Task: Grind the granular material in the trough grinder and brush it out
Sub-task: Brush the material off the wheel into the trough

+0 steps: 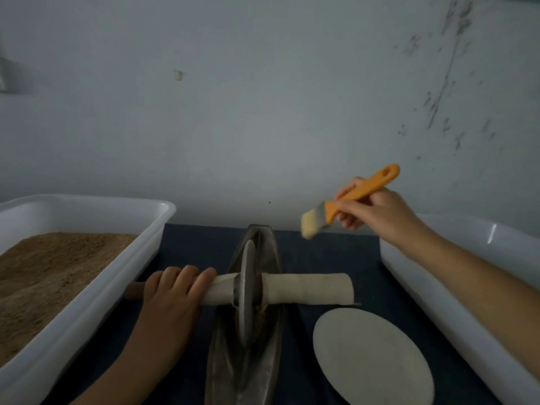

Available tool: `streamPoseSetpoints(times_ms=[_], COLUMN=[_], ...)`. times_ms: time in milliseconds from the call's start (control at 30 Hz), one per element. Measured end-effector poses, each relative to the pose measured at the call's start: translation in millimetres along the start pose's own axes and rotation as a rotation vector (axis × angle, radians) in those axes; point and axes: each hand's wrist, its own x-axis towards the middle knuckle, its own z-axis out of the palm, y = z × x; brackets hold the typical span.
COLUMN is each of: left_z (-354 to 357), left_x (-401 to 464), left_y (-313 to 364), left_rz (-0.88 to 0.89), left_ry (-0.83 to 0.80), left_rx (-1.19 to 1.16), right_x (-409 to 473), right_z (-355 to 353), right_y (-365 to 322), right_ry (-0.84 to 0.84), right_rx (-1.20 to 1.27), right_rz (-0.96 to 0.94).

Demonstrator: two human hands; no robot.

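Head view: my left hand (172, 290) grips the roller handle (306, 288) across the trough grinder (248, 355), mid-table; right hand (377, 210) pinches the brush (347, 200) above it. Risk: wheel (247, 287) blocks bristles, grit scatters past plate (371, 358).

A plain workshop bench: scuffed wall (438, 97), dark mat (336, 258), white tubs (87, 209).

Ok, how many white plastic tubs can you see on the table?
2. One tub sits left of the trough grinder, filled with brown granular material; the other tub is on the right, its inside mostly out of view.
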Motion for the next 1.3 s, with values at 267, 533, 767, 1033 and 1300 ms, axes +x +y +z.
streamPoseSetpoints(times_ms=[267,533,767,1033,1300], left_z=[-3,-5,-1,-3,-12], left_x=[3,2,2,2,13], left_y=[3,5,2,2,5], left_rz=[-0.011,-0.014,-0.028,-0.01,-0.024], left_ry=[-0.003,-0.005,-0.02,-0.046,-0.071], left_rx=[0.056,0.025,0.034,0.045,0.048], right_x=[-157,-186,-172,-124,-74], right_z=[-25,12,15,33,91], right_y=[20,16,36,-9,19], right_ry=[-0.526,-0.451,-0.75,-0.07,-0.214], right_rx=[-1.03,-1.01,-0.965,-0.906,-1.055], right_rz=[-0.226,-0.25,-0.047,-0.383,-0.217])
